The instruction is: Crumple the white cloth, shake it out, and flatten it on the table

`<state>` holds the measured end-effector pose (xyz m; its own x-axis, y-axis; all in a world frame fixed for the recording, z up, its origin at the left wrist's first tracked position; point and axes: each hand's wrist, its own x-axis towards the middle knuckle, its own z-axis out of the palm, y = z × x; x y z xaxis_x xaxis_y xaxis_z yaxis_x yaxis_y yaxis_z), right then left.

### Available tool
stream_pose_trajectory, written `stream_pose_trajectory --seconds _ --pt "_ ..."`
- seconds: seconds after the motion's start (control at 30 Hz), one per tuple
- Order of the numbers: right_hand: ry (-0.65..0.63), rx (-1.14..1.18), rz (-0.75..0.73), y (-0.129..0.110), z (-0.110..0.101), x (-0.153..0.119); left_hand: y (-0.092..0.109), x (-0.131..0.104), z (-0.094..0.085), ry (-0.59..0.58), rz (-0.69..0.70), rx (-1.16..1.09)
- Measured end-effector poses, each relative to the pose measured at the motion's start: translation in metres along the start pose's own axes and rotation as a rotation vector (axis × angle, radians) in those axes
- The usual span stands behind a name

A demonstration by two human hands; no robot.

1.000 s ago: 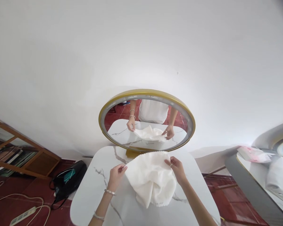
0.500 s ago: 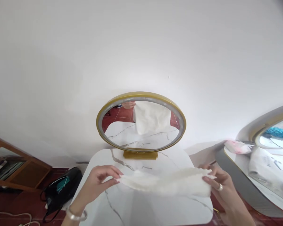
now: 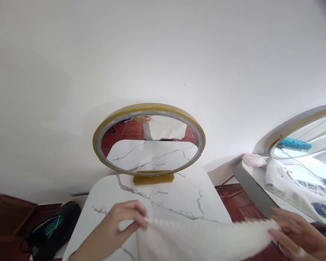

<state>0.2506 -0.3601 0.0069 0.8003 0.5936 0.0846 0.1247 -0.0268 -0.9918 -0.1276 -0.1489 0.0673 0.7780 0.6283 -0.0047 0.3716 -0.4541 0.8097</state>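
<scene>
A white cloth (image 3: 203, 237) with a scalloped edge is stretched between my two hands, low over the front of a white marble-patterned table (image 3: 111, 195). My left hand (image 3: 122, 224) pinches its left corner between thumb and fingers. At the other corner, my right hand (image 3: 299, 232), which wears a ring, grips the cloth the same way. The lower part of the cloth runs out of view. Behind it, an oval mirror (image 3: 149, 141) with a gold frame stands on a gold base (image 3: 153, 178) and reflects a hand and the cloth.
To the right is a second table (image 3: 258, 192) with a pink-and-white packet (image 3: 254, 160), a white printed cloth bag (image 3: 290, 179) and another gold-framed mirror (image 3: 277, 141) reflecting something fluffy and turquoise. On the left, a black bag (image 3: 59, 228) lies near wooden furniture (image 3: 11, 217). A white wall rises behind.
Both hands have drawn the cloth nearer and lower, and its top edge is now spread wider. My right hand has gone further right. The view has turned slightly right.
</scene>
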Motion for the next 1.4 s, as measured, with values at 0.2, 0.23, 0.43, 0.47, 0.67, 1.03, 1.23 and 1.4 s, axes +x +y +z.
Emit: stream_pose_trajectory --seconds 0.2,0.23,0.43,0.47,0.67,1.03,1.23,1.4 --pt "-0.036 0.064 0.079 0.066 0.072 0.101 -0.042 0.103 0.076 0.340 -0.138 0.329" --pt "-0.038 0.083 0.042 0.088 0.086 0.109 -0.058 0.115 0.098 0.439 -0.163 0.421" --pt "-0.414 -0.344 -0.282 0.234 0.135 0.069 -0.157 0.136 0.241 0.369 -0.189 0.615" --pt "-0.482 -0.434 -0.351 0.251 0.139 0.060 -0.168 0.138 0.256 0.349 -0.188 0.626" --pt "-0.591 -0.902 -0.621 0.278 0.168 0.061 -0.201 0.166 0.273 0.459 -0.169 0.760" --pt "-0.763 -1.008 -0.707 0.250 0.238 0.117 -0.183 0.234 0.265 0.618 -0.383 0.727" --pt "-0.684 -1.039 -0.642 0.256 0.226 0.154 -0.171 0.263 0.259 0.500 -0.423 0.724" --pt "-0.575 -1.126 -0.563 0.260 0.206 0.183 -0.175 0.297 0.252 0.325 -0.301 0.685"
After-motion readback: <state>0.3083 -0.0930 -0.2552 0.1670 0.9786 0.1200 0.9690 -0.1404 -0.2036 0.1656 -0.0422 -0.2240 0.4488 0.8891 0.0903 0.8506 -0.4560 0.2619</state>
